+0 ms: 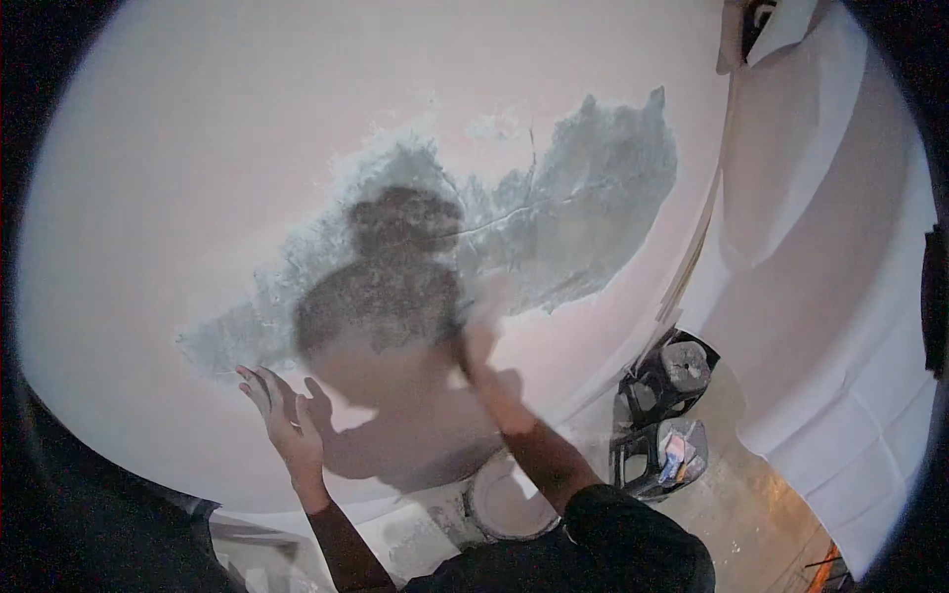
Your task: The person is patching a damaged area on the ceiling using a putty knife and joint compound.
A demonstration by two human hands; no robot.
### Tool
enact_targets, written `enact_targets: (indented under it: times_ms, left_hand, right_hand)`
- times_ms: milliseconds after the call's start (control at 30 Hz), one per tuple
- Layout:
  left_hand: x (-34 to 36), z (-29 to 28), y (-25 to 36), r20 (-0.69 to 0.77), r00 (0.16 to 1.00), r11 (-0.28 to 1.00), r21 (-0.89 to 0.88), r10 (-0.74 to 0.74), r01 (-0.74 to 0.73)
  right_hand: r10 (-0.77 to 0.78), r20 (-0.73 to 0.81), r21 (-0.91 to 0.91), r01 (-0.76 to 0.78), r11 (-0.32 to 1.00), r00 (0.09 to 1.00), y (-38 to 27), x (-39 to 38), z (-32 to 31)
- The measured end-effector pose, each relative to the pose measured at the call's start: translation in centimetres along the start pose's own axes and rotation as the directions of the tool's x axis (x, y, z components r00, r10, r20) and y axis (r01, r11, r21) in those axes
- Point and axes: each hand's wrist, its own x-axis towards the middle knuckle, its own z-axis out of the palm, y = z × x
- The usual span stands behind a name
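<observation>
A pale pinkish wall (178,178) fills most of the view, with a ragged grey bare patch (603,188) across its middle. A thin crack runs through this patch. My left hand (282,420) is raised at the patch's lower left end, its fingers stretched and apart, holding nothing; whether the fingertips touch the wall I cannot tell. Over the lower middle edge of the patch, my right hand (481,331) is smeared by motion. Its fingers, and anything they might hold, cannot be made out. A dark shadow of my head and arms falls between the hands.
Two black stools with dusty tops, the far one (684,366) and the near one (633,465), stand at the right; small packets (677,457) lie on the near one. A round whitish bucket (509,499) is below me. White sheeting (840,326) hangs along the right side.
</observation>
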Motion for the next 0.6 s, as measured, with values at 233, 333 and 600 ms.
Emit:
enact_targets:
  times_ms: [233,333,600]
  left_hand:
    - [-0.5,-1.8,-1.1,0.075,0.989,0.992,-0.022,-0.124,0.126]
    - [0.5,-1.4,0.5,0.066,0.998,0.996,-0.090,-0.019,0.025]
    - [-0.1,-3.7,-0.4,0.091,0.994,0.991,-0.108,-0.065,0.075]
  right_hand:
    - [-0.209,0.172,-0.112,0.230,0.967,0.963,-4.1,2.8,1.1]
    - [-0.710,-0.003,-0.011,0.710,0.704,0.704,-2.8,-0.2,4.7]
    - [-0.514,0.565,-0.438,0.762,0.477,0.646,-15.3,3.0,1.8]
